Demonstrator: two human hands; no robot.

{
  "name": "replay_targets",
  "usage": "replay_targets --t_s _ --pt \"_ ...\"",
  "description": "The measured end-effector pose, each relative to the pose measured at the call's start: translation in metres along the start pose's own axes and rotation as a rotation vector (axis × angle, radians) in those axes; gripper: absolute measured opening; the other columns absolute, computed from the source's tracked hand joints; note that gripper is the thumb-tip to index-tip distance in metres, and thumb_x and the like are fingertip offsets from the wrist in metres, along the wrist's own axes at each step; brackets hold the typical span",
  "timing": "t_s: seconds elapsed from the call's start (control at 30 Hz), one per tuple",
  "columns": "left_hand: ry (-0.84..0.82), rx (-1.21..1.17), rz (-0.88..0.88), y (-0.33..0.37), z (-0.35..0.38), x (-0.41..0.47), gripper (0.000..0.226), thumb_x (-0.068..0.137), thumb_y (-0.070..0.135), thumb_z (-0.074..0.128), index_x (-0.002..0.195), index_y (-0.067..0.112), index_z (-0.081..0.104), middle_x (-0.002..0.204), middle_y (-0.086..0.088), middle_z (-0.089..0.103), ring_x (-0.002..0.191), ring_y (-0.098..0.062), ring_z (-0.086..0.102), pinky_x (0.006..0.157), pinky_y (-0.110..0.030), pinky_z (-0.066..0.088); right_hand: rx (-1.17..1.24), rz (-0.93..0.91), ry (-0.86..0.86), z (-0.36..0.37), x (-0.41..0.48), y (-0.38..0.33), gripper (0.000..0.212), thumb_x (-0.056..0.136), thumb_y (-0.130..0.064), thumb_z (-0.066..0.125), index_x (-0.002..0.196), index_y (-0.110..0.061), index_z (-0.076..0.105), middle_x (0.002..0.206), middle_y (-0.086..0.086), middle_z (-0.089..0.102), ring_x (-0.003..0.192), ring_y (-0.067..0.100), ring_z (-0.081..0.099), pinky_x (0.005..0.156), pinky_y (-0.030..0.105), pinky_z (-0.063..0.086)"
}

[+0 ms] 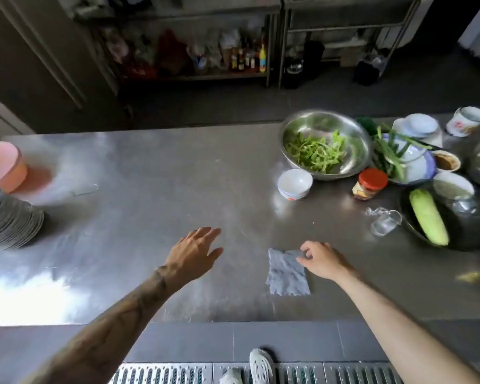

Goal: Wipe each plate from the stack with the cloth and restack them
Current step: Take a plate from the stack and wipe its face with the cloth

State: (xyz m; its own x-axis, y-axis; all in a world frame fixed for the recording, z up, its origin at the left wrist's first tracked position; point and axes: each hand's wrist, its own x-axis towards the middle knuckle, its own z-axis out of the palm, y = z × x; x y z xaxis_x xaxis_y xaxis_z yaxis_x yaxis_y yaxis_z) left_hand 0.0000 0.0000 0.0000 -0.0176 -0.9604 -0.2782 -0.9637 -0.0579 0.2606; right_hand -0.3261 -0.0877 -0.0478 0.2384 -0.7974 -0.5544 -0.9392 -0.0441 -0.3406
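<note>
Grey and crinkled, the cloth lies flat on the brushed steel table. It is a soft rectangle whose long axis runs away from me, and its far right corner sits under my right hand. That hand's fingers are curled down onto the corner with the thumb at the edge, which I read as a pinch on the fabric. The rest of the cloth trails toward me and to the left of the grip. My left hand hovers over bare steel, well to the left of the cloth, fingers straight and spread, holding nothing.

The coming move turns on the stack of plates. It sits far out to the left of my left hand and a little beyond it, well apart from both hands. The left hand is plainly the nearer one, with the cloth and the right hand on its other side. So I judge the left should fetch the top plate while the right lifts the cloth.

The plates look thin, pale and glazed, with their many rims fanned slightly, so the pile leans rather than stands true. A slick rim could slip, so I would take it carefully by the edge. Just beyond the stack stands a pink tub. Beyond my right hand are a small white bowl and a steel bowl of green shreds.
</note>
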Motion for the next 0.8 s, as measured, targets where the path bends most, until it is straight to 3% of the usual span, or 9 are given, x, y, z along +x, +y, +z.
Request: replay_targets --t_s 0.17,0.3,0.47,0.57,0.73,0.8 --pt "-0.108 -0.032 -0.08 -0.005 0.044 0.009 0.059 0.105 0.047 0.05 0.159 0.027 0.036 0.16 -0.002 0.042 0.144 -0.023 0.044 0.114 -0.039 0.042 -0.008 0.107 -0.044 0.044 0.026 0.016 0.039 0.095 -0.041 0.062 0.125 -0.019 0.053 0.123 0.005 0.064 0.111 0.027 0.062 0.086 0.035 0.052" --pt "-0.122 -0.054 -0.092 -0.006 0.059 0.011 0.059 0.105 0.046 0.05 0.159 0.026 0.037 0.16 -0.004 0.043 0.143 -0.024 0.046 0.114 -0.04 0.042 0.071 0.163 0.023 0.064 0.035 0.014 0.042 0.094 -0.038 0.067 0.126 -0.02 0.047 0.122 0.012 0.058 0.111 0.035 0.062 0.085 0.037 0.048" --pt "-0.108 -0.071 -0.103 -0.013 0.059 0.002 0.058 0.106 0.044 0.05 0.159 0.025 0.036 0.159 -0.005 0.043 0.143 -0.023 0.046 0.114 -0.036 0.042 0.157 0.139 0.09 0.079 0.037 0.003 0.027 0.092 -0.009 0.061 0.117 -0.018 0.054 0.117 0.015 0.058 0.105 0.036 0.061 0.085 0.035 0.045" --pt "-0.085 -0.082 -0.126 -0.02 0.052 -0.007 0.057 0.106 0.043 0.05 0.159 0.025 0.037 0.159 -0.004 0.044 0.143 -0.023 0.045 0.112 -0.036 0.042 0.189 0.164 0.034 0.08 0.038 -0.009 0.033 0.086 0.004 0.052 0.111 -0.017 0.06 0.12 0.015 0.059 0.106 0.035 0.058 0.083 0.032 0.045" --pt "-0.03 -0.118 -0.155 -0.043 0.033 -0.031 0.056 0.106 0.041 0.05 0.158 0.023 0.038 0.158 -0.005 0.045 0.144 -0.024 0.043 0.114 -0.035 0.039 0.25 0.198 -0.009 0.07 0.035 -0.037 0.03 0.09 0.0 0.054 0.107 -0.015 0.074 0.119 0.009 0.071 0.111 0.029 0.064 0.087 0.026 0.049" --pt "0.001 -0.137 -0.176 -0.059 0.026 -0.044 0.056 0.106 0.04 0.051 0.158 0.023 0.039 0.158 -0.005 0.044 0.144 -0.024 0.043 0.114 -0.035 0.039 0.293 0.167 0.013 0.067 0.032 -0.059 0.029 0.091 -0.002 0.054 0.103 -0.018 0.075 0.112 0.007 0.074 0.092 0.026 0.068 0.073 0.022 0.049"
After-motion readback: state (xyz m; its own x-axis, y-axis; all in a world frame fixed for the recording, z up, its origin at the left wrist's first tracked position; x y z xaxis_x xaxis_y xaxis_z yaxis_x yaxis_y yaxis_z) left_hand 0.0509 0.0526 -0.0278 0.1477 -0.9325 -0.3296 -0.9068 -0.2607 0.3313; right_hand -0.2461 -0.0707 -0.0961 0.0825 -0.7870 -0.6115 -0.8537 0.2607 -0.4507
